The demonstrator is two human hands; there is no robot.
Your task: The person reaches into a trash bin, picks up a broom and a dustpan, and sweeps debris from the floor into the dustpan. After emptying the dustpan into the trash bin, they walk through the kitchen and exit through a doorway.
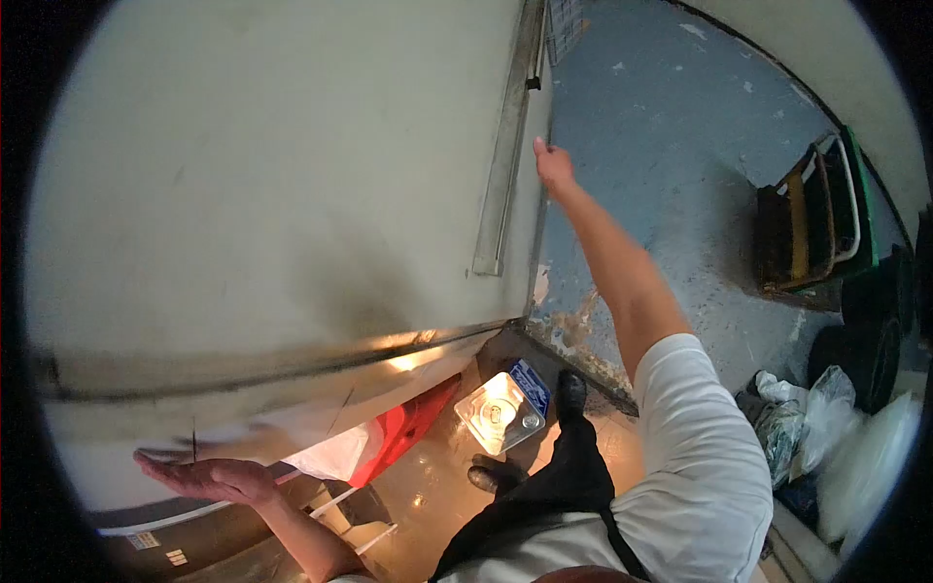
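Observation:
A large white door (292, 165) with a metal strip (502, 185) along its edge fills the upper left. My right hand (554, 167), arm stretched forward, is at that edge with its thumb up and fingers curled, partly hidden from this view. At the lower left, my left hand (209, 478) is held palm up, fingers stretched out and nothing lying in it. A thin dark upright piece (194, 442) shows just behind its fingers, close to the white surface below the door's bottom edge.
Near my feet stands a square metal tin (498, 413) with a blue side. Beside it lies a red and white bag (403, 428). A framed, chair-like object (812, 219) stands on the blue floor (661, 126) at the right. Plastic bags (826, 428) are piled at the lower right.

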